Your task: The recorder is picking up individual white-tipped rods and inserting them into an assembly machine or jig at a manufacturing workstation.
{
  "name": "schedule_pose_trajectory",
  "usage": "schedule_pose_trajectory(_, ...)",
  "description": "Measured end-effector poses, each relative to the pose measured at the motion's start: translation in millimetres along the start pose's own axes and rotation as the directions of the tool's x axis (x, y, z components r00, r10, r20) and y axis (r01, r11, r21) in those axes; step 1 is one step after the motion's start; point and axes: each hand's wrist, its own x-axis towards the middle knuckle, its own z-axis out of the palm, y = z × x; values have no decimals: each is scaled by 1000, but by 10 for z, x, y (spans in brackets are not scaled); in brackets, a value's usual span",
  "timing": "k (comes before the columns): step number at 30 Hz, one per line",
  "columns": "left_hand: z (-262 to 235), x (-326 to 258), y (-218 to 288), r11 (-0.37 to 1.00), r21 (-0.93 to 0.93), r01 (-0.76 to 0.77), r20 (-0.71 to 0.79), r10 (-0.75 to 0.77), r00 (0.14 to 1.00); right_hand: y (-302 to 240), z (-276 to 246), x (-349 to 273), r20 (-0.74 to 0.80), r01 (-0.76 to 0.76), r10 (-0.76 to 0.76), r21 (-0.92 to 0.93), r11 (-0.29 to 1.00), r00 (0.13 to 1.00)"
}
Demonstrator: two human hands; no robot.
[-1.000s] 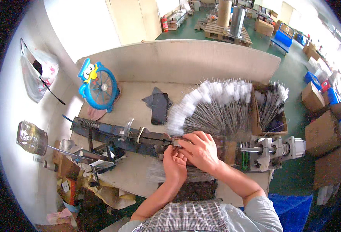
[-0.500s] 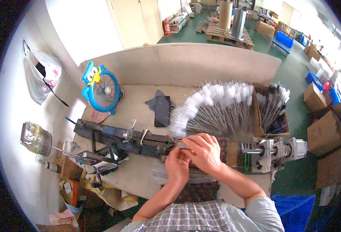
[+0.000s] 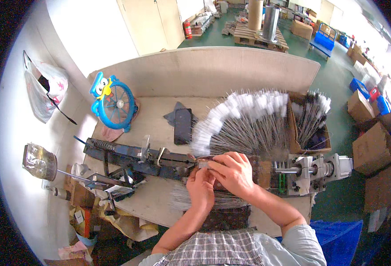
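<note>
My left hand [image 3: 200, 188] and my right hand [image 3: 233, 175] meet at the right end of a long black clamp-like fixture [image 3: 172, 160]. The fingertips of both are pinched together around a small whitish piece [image 3: 203, 164], whose kind I cannot make out. Behind my hands, a fan of thin wire-stemmed brushes [image 3: 248, 111] with white tufted ends leans upright. Below them lies a bundle of thin bare wires [image 3: 182, 197], partly covered by my left wrist. To the right, a motor unit [image 3: 337, 168] carries a metal shaft pointing toward my right hand.
A cardboard box [image 3: 310, 142] of dark and white brushes stands right of the fan. Behind the fixture are a black phone [image 3: 183, 126] and a blue duck-shaped fan [image 3: 115, 104]. A low board [image 3: 204, 66] edges the table's back. A jar on a rod [image 3: 40, 162] sticks out left.
My hands stay together at the fixture's end, with only slight finger movement. The whole view has shifted a little; nothing has visibly been put down or picked up.
</note>
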Motion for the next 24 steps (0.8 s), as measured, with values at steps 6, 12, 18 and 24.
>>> schedule_pose_trajectory(6, 119, -67, 117, 993, -104, 54, -47, -59, 997, -52, -208, 64, 60, -88, 86, 37, 995, 994)
schedule_pose_trajectory(12, 65, -116, 179, 988, -125, 88, 6, -88, 996, 71, -165, -125, 183, -32, 41, -54, 998, 982)
schedule_pose_trajectory(18, 74, -156, 208, 988, -29, 152, 58, -150, 987, 76, -300, -105, 207, -50, 50, -6, 999, 977)
schedule_pose_trajectory(24, -151, -311, 137, 962, 256, 98, 166, -144, 976, -27, -558, -174, 124, -132, 117, 115, 985, 985)
